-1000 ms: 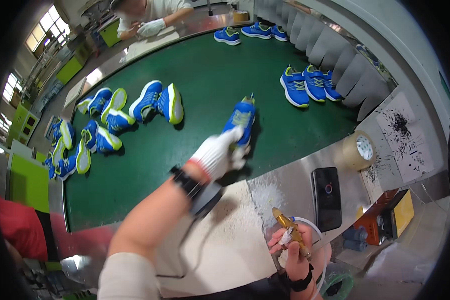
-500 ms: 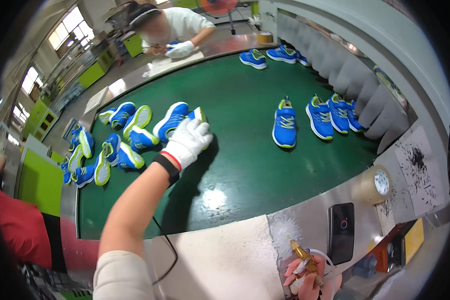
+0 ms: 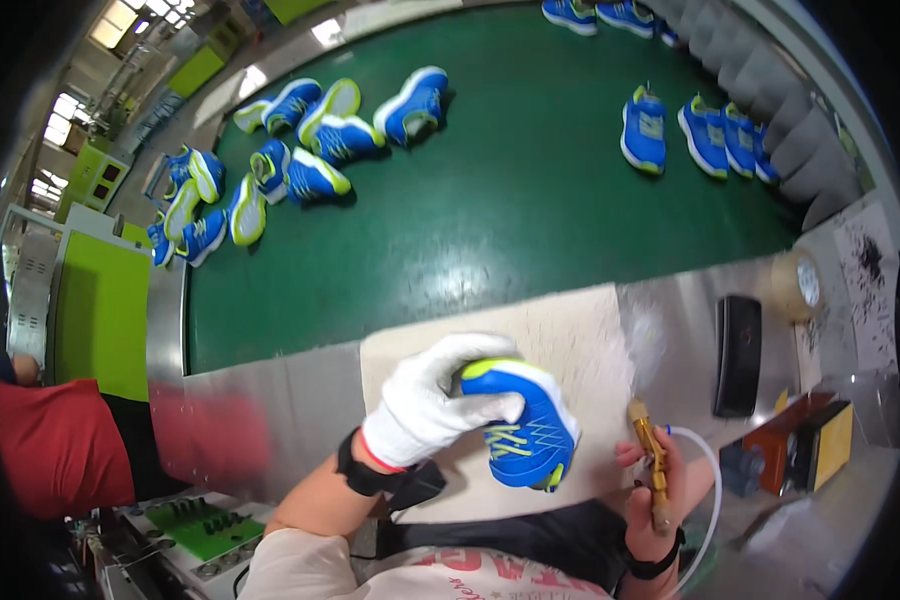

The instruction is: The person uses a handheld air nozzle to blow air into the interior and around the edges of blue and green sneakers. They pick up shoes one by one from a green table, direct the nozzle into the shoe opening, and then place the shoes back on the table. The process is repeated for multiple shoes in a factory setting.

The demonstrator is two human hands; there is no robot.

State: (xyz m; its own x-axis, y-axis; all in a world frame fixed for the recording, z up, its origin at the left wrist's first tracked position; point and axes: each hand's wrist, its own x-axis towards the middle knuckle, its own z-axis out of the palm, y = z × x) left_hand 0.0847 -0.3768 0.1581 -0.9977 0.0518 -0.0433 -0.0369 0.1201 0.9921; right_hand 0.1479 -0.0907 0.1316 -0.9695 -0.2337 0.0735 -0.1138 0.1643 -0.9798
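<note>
My left hand point(image 3: 440, 405), in a white knit glove, is closed on a blue sneaker point(image 3: 530, 425) with lime accents and a white sole. It holds the sneaker tilted in the air, above a cream sheet point(image 3: 590, 340) on the metal bench in front of me. To the right, my bare right hand point(image 3: 675, 470) grips a brass-coloured nozzle point(image 3: 656, 465), whose tip points away from me. A white hose point(image 3: 713, 490) curves down beside it. Sneaker and nozzle are apart.
Beyond the bench lies a green belt point(image 3: 450, 220). Jumbled sneakers point(image 3: 315, 178) lie at its left, and a row of upright ones point(image 3: 705, 140) stands at the right by grey curtain strips point(image 3: 770, 90). A black phone point(image 3: 737, 355) and a tape roll point(image 3: 795, 285) sit at right.
My left hand has come back from the belt with a sneaker and now holds it over the cream sheet. The view has tipped down, and the person across the belt is out of sight.
</note>
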